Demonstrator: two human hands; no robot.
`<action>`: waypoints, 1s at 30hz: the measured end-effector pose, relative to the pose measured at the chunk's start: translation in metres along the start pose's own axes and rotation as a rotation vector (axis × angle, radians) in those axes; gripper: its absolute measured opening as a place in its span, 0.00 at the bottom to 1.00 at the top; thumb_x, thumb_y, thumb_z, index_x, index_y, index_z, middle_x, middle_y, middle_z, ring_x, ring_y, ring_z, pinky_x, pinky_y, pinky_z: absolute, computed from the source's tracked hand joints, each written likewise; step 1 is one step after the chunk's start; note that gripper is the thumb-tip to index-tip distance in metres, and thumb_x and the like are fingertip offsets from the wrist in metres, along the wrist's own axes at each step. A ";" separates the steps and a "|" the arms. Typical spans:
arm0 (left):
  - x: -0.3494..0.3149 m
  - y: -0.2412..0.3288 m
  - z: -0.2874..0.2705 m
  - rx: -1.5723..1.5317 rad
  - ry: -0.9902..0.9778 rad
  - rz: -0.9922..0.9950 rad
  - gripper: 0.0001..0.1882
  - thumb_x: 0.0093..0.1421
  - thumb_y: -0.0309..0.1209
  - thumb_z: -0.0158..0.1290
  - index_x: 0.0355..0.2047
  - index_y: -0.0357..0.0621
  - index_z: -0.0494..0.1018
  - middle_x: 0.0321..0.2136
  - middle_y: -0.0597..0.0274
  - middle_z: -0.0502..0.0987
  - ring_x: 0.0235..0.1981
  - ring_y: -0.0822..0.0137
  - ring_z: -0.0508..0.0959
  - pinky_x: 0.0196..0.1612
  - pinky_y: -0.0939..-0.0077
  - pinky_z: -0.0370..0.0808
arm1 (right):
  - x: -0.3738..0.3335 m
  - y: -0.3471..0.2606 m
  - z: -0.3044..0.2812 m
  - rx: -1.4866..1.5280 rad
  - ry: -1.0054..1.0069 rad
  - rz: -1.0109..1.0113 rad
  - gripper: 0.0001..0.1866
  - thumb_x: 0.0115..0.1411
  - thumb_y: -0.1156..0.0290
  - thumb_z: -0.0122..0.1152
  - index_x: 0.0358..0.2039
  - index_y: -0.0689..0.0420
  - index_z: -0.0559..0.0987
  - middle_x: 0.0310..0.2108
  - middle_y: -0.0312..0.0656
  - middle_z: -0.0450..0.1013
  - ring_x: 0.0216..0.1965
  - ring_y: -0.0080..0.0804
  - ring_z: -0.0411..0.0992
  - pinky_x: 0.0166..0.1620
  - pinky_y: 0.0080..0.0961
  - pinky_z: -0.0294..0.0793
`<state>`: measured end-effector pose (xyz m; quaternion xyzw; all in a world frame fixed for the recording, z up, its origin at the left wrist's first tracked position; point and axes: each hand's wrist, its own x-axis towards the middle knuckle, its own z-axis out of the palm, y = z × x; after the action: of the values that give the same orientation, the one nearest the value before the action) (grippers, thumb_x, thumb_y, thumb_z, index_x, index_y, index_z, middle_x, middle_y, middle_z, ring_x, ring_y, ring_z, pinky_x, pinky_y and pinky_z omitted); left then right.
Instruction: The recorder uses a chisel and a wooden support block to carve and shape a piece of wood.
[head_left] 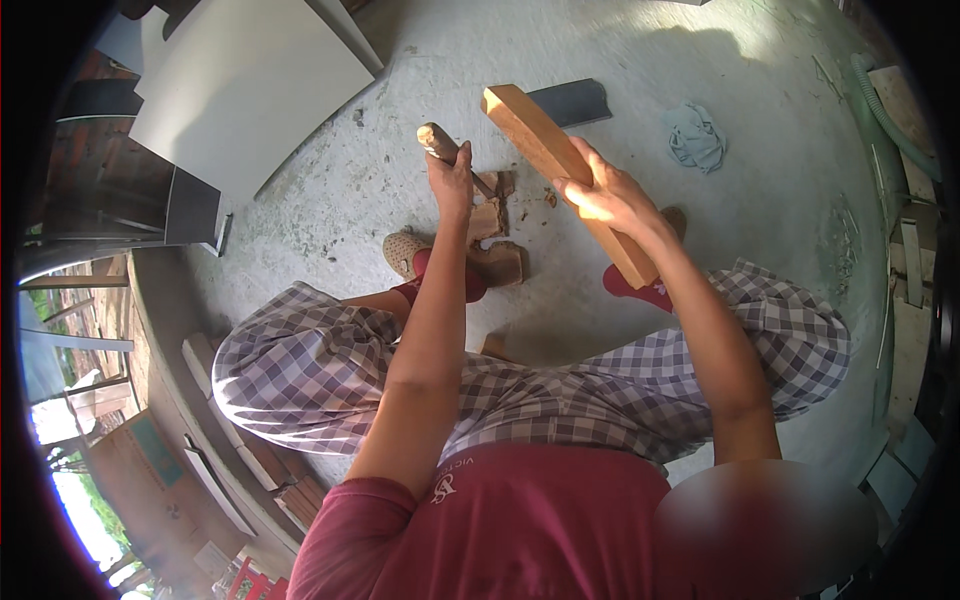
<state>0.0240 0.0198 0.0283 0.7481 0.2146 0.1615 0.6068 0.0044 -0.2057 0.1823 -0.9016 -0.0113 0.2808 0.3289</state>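
My left hand (452, 186) is closed round the wooden handle of a chisel (434, 141). Its thin blade slants down to the right, toward a carved piece of wood (489, 218) on the floor between my feet. Whether the tip touches that wood I cannot tell. The carved wood is notched and uneven, with a rounded part (503, 263) close to my left foot. In my right hand (612, 197) is a long, square-edged wooden block (540, 135), gripped round its middle and held slanting, its far end toward the upper left.
Beyond the block lies a dark flat piece (575, 102). A crumpled pale cloth (695, 137) is on the concrete floor (770, 215) to the right. Large pale panels (255, 85) stand at the upper left. Wood chips are scattered near the carved piece. A hose (890, 118) runs along the right side.
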 end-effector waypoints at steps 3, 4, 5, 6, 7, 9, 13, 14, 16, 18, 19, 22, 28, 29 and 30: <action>-0.021 0.030 0.002 -0.019 0.044 0.007 0.18 0.55 0.32 0.58 0.40 0.35 0.65 0.30 0.53 0.75 0.30 0.64 0.74 0.37 0.70 0.71 | 0.000 -0.004 -0.006 -0.029 -0.013 0.055 0.42 0.54 0.48 0.53 0.66 0.46 0.50 0.52 0.51 0.69 0.52 0.46 0.68 0.54 0.34 0.66; -0.023 0.036 0.000 -0.015 0.046 0.007 0.18 0.55 0.32 0.58 0.40 0.35 0.65 0.30 0.53 0.75 0.30 0.64 0.74 0.37 0.70 0.71 | -0.001 -0.006 -0.008 -0.021 -0.021 0.064 0.42 0.54 0.48 0.53 0.66 0.46 0.50 0.52 0.51 0.69 0.52 0.46 0.68 0.54 0.34 0.66; -0.025 0.042 -0.001 -0.026 0.018 0.038 0.17 0.55 0.32 0.57 0.40 0.35 0.65 0.30 0.53 0.75 0.31 0.64 0.74 0.37 0.69 0.71 | -0.003 -0.007 -0.011 -0.018 -0.024 0.063 0.42 0.54 0.48 0.53 0.66 0.46 0.50 0.52 0.51 0.69 0.52 0.46 0.68 0.54 0.34 0.66; -0.025 0.043 -0.004 -0.036 -0.009 0.072 0.17 0.55 0.32 0.57 0.40 0.35 0.65 0.30 0.53 0.75 0.31 0.63 0.75 0.37 0.69 0.71 | -0.004 -0.009 -0.013 -0.001 -0.041 0.075 0.42 0.54 0.48 0.52 0.66 0.46 0.50 0.52 0.51 0.69 0.52 0.46 0.68 0.54 0.34 0.66; -0.025 0.044 -0.007 -0.032 -0.007 0.074 0.17 0.55 0.32 0.57 0.40 0.35 0.65 0.30 0.53 0.75 0.31 0.63 0.75 0.37 0.69 0.71 | -0.004 -0.010 -0.014 0.016 -0.057 0.088 0.42 0.54 0.47 0.52 0.66 0.46 0.50 0.53 0.51 0.68 0.53 0.46 0.68 0.54 0.34 0.65; -0.023 0.044 -0.011 -0.020 -0.053 0.086 0.17 0.56 0.31 0.57 0.40 0.35 0.65 0.30 0.53 0.75 0.31 0.63 0.75 0.37 0.69 0.71 | -0.001 -0.008 -0.010 0.001 -0.035 0.065 0.42 0.54 0.47 0.52 0.66 0.46 0.50 0.53 0.51 0.68 0.53 0.46 0.67 0.55 0.34 0.65; -0.034 0.039 -0.007 0.077 -0.100 0.109 0.17 0.56 0.31 0.57 0.40 0.36 0.65 0.30 0.53 0.75 0.31 0.64 0.75 0.37 0.69 0.72 | 0.002 0.000 -0.009 0.021 0.003 0.008 0.42 0.53 0.47 0.53 0.66 0.47 0.50 0.53 0.50 0.68 0.53 0.45 0.67 0.55 0.33 0.64; -0.036 0.039 -0.006 0.088 -0.123 0.090 0.17 0.56 0.31 0.57 0.40 0.36 0.65 0.30 0.53 0.75 0.31 0.64 0.75 0.37 0.69 0.72 | 0.002 0.001 -0.009 0.024 0.004 0.012 0.42 0.53 0.47 0.53 0.66 0.47 0.50 0.53 0.50 0.68 0.53 0.45 0.67 0.55 0.33 0.64; -0.039 0.037 -0.004 0.098 -0.145 0.072 0.17 0.56 0.31 0.57 0.40 0.36 0.65 0.30 0.53 0.76 0.30 0.63 0.75 0.37 0.69 0.72 | 0.003 0.001 -0.009 0.002 0.029 0.001 0.43 0.53 0.47 0.53 0.66 0.47 0.50 0.53 0.50 0.68 0.53 0.45 0.68 0.56 0.33 0.64; -0.041 0.036 -0.004 0.036 -0.168 0.097 0.17 0.56 0.32 0.57 0.40 0.36 0.65 0.30 0.53 0.76 0.31 0.63 0.75 0.37 0.69 0.72 | 0.003 0.004 -0.009 0.011 0.023 0.002 0.43 0.53 0.47 0.53 0.66 0.47 0.50 0.52 0.50 0.69 0.53 0.45 0.68 0.56 0.34 0.64; -0.042 0.036 -0.005 0.035 -0.166 0.099 0.17 0.56 0.32 0.57 0.40 0.36 0.65 0.30 0.53 0.76 0.31 0.63 0.75 0.37 0.69 0.72 | 0.003 0.004 -0.009 0.019 0.017 0.001 0.43 0.53 0.47 0.53 0.66 0.47 0.50 0.52 0.50 0.69 0.53 0.45 0.68 0.55 0.34 0.65; -0.046 0.031 -0.005 0.012 -0.195 0.101 0.17 0.56 0.32 0.57 0.40 0.37 0.65 0.30 0.53 0.76 0.30 0.61 0.76 0.36 0.69 0.72 | 0.003 0.002 -0.009 0.008 0.029 0.017 0.42 0.54 0.47 0.53 0.65 0.47 0.50 0.51 0.51 0.69 0.53 0.44 0.68 0.55 0.34 0.65; -0.051 0.022 -0.007 0.107 -0.179 0.180 0.14 0.57 0.34 0.56 0.36 0.36 0.69 0.29 0.57 0.76 0.31 0.67 0.76 0.37 0.72 0.72 | 0.002 -0.001 -0.004 0.023 0.167 -0.151 0.43 0.55 0.47 0.53 0.65 0.51 0.50 0.52 0.55 0.67 0.53 0.50 0.67 0.56 0.37 0.65; -0.052 0.020 -0.009 0.130 -0.193 0.178 0.14 0.57 0.33 0.57 0.36 0.36 0.70 0.29 0.58 0.76 0.31 0.67 0.76 0.37 0.72 0.72 | 0.001 -0.003 -0.002 0.022 0.163 -0.153 0.43 0.55 0.47 0.53 0.65 0.51 0.50 0.52 0.55 0.67 0.53 0.50 0.67 0.56 0.37 0.65; -0.053 0.021 -0.008 0.150 -0.206 0.176 0.13 0.56 0.33 0.57 0.36 0.37 0.70 0.29 0.58 0.76 0.31 0.68 0.75 0.36 0.72 0.72 | -0.003 -0.007 -0.003 0.051 0.193 -0.190 0.42 0.55 0.48 0.54 0.65 0.52 0.51 0.53 0.55 0.66 0.53 0.51 0.67 0.56 0.37 0.65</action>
<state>-0.0232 -0.0047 0.0511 0.8199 0.0961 0.1199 0.5515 0.0050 -0.2028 0.1898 -0.9106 -0.0578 0.1608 0.3763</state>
